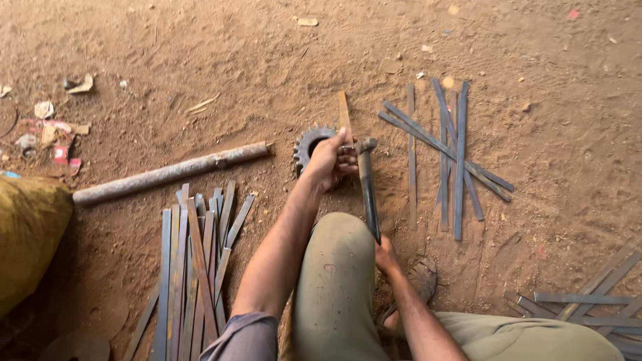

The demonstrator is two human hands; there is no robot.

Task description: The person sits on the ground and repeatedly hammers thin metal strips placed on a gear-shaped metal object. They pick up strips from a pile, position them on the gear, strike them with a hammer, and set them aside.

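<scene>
My left hand (331,162) grips a flat metal strip (344,115) and holds it down on a toothed steel gear (305,144) that lies on the dirt ground. The strip points away from me, past the gear. My right hand (384,255) is closed around the end of a hammer's handle (368,194), just beside my knee. The hammer's head (364,144) rests at the strip, right next to my left fingers.
A pile of flat metal strips (194,267) lies at my left, another crossed batch (448,154) at my right, more strips (588,304) at the lower right. A long rusty pipe (170,174) lies on the left. A yellow sack (27,234) sits at the left edge.
</scene>
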